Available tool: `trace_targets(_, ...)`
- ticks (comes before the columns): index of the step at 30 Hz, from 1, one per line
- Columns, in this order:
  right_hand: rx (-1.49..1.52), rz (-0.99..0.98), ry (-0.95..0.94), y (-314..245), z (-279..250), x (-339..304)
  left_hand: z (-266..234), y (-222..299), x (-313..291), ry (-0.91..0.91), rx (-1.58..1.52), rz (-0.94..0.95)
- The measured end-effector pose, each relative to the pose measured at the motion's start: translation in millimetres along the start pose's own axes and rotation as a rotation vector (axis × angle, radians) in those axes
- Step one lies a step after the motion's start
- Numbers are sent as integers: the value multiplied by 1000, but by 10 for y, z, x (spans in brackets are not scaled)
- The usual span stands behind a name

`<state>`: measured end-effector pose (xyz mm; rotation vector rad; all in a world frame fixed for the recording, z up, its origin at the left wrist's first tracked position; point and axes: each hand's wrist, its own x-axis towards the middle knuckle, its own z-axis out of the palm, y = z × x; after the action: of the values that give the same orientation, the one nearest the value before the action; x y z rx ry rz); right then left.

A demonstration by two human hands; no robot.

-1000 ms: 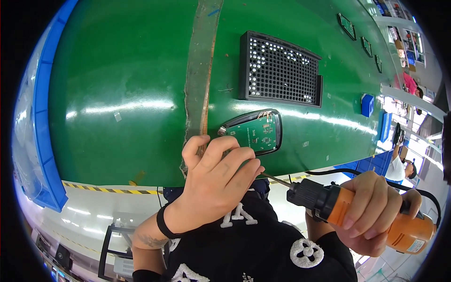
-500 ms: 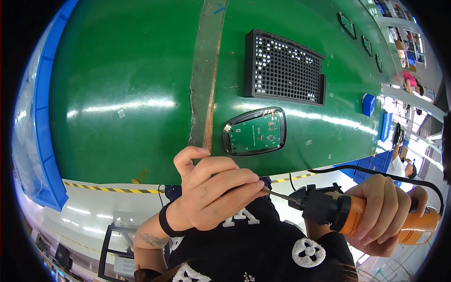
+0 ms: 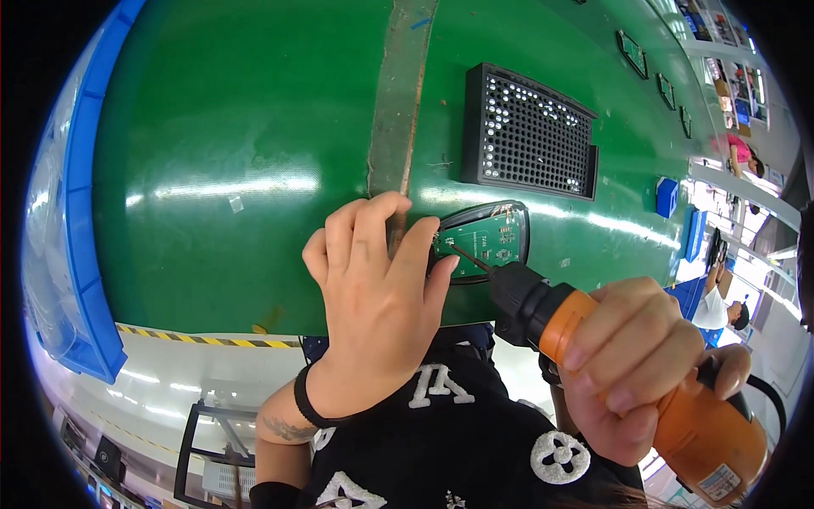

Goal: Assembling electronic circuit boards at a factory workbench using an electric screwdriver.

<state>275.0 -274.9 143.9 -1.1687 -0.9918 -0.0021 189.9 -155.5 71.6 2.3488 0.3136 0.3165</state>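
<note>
A green circuit board (image 3: 483,240) sits in a black plastic casing (image 3: 525,244) on the green bench. My left hand (image 3: 373,263) is at the casing's left end, thumb and forefinger gripping around its edge, the other fingers bent over the bench. In my right hand (image 3: 632,365) is an orange and black electric screwdriver (image 3: 566,329), held tilted with fingers wrapped round its body. Its thin bit (image 3: 471,257) points down at the board's left part, close to my left thumb. Whether a screw is at the tip is too small to tell.
Behind the board stands a black tray of holes (image 3: 534,131), some filled with shiny small parts. Further circuit boards (image 3: 632,53) lie at the far right, near a small blue bin (image 3: 666,196). A large blue container (image 3: 80,212) lines the left. Other people are in the background.
My left hand has moved from the screwdriver's tip up to the casing's left end. My right hand has brought the screwdriver left and up, so its bit is now over the board.
</note>
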Motion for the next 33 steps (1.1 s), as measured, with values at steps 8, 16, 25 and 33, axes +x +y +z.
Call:
trace_targets(8,-23,61,-21,54,31,66,-37,1,75,-10,-77,-37)
trace_targets(16,-37,42,-10,86,33,32,-24,-23,55,-7,-86,-40)
trace_targets(25,-16,34,-13,91,35,37,-19,-31,52,-5,-99,-33)
trace_targets(33,-9,70,-65,98,22,80,-12,-48,64,5,-100,-26)
